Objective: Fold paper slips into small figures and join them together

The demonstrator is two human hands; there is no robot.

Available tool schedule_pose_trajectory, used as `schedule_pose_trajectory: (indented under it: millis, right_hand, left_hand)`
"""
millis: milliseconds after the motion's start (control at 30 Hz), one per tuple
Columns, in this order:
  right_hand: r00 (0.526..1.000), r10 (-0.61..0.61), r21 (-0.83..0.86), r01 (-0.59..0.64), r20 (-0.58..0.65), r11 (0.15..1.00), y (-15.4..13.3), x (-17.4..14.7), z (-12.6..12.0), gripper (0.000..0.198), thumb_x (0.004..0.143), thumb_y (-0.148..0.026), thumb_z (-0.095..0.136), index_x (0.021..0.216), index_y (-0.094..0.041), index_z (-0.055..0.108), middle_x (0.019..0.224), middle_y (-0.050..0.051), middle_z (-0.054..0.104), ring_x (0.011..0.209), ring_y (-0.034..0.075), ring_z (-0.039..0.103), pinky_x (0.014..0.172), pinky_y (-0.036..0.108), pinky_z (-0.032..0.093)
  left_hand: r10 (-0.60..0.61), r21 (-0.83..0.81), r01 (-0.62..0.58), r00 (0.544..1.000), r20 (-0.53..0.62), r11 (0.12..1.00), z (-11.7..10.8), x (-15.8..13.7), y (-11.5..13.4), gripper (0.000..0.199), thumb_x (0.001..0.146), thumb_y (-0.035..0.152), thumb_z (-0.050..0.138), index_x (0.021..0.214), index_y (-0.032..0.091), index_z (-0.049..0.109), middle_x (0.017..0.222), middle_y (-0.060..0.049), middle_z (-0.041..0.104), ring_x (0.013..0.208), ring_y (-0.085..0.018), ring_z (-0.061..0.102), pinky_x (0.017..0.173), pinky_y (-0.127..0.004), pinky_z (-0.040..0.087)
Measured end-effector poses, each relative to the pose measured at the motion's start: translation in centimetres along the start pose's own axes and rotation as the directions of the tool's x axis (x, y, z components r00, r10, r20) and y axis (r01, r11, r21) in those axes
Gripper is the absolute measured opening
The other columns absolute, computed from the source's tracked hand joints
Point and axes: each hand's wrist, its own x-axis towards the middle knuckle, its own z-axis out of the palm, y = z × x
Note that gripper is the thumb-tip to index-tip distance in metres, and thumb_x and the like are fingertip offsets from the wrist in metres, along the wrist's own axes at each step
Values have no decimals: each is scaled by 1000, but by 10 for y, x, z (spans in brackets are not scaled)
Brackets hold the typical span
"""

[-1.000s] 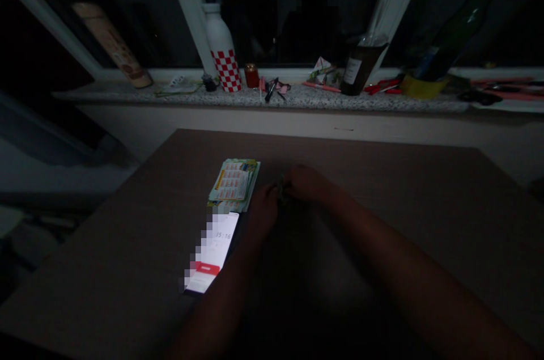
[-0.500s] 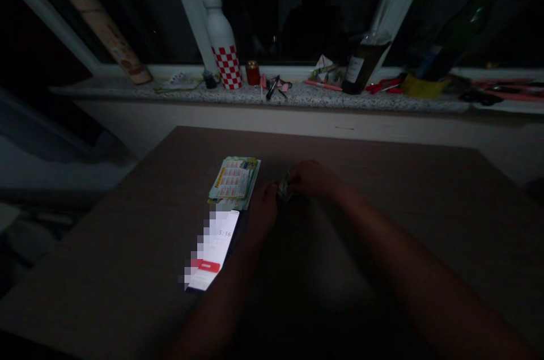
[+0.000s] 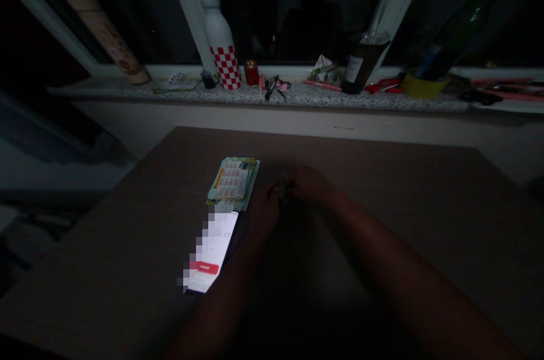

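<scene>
A small, pale greenish piece of folded paper [image 3: 283, 187] is held between my two hands above the table. My left hand [image 3: 266, 208] pinches its left side, fingers closed. From the right, my right hand [image 3: 306, 183] grips the paper with bent fingertips. Dim light and the fingers hide most of its shape. Just left of my left hand lies a stack of printed calendar cards [image 3: 233, 181]. Below the stack, a phone with a lit screen [image 3: 215, 249] rests beside my left forearm.
The brown table [image 3: 140, 207] runs up to the wall under a granite windowsill [image 3: 306, 97]. On the sill stand a red-and-white checked bottle [image 3: 226, 59], a red jar [image 3: 251, 73], a dark cup [image 3: 359, 70], a tall tan cylinder [image 3: 108, 39] and a green bottle [image 3: 457, 31].
My right hand has lowered slightly, and the paper between the fingers looks narrower and more upright. My left hand stays nearly in place. The phone and the cards have not moved on the table.
</scene>
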Motion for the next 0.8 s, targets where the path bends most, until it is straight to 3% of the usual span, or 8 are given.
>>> schedule_pose_trajectory:
  millis: [233,533,667,700,800]
  right_hand:
    - [994,107,-71,-109,-27,992,-10,-3,10,27,86,-20,47,97,-11,70,100,17,70,92,25,66,75,30,49]
    - [985,165,-58,-167,-42,984,-17,-4,14,29,86,-18,43,98,-11,69,101,19,69,91,27,66,75,32,49]
    - [986,146,-9,-147,-76,989,-12,-9,13,25,84,-21,48,92,-14,71,95,15,71,89,25,66,74,30,47]
    - [986,141,7,-140,-92,990,-10,-12,11,25,84,-22,49,93,-15,71,95,13,72,89,24,66,74,29,46]
    - [976,150,57,-143,-155,988,-3,-23,7,25,86,-26,49,96,-19,71,96,10,72,89,22,65,73,27,44]
  left_hand:
    - [31,80,-32,999,8,996,2,-1,-3,32,81,16,44,102,10,66,105,-12,69,100,-22,62,90,-36,45]
    - [112,208,-114,993,24,972,2,-4,-3,33,81,11,44,105,12,65,109,-10,67,104,-20,60,95,-34,44]
    - [140,290,-131,990,-9,948,-16,-3,6,34,81,19,47,112,10,61,116,-14,63,108,-25,57,94,-39,44]
    - [157,331,-142,987,-19,933,-24,-1,8,35,80,20,50,112,10,61,116,-14,62,109,-26,56,96,-40,43]
    - [234,685,-185,972,22,704,-53,7,13,37,78,26,54,111,12,61,117,-14,61,112,-28,53,99,-38,40]
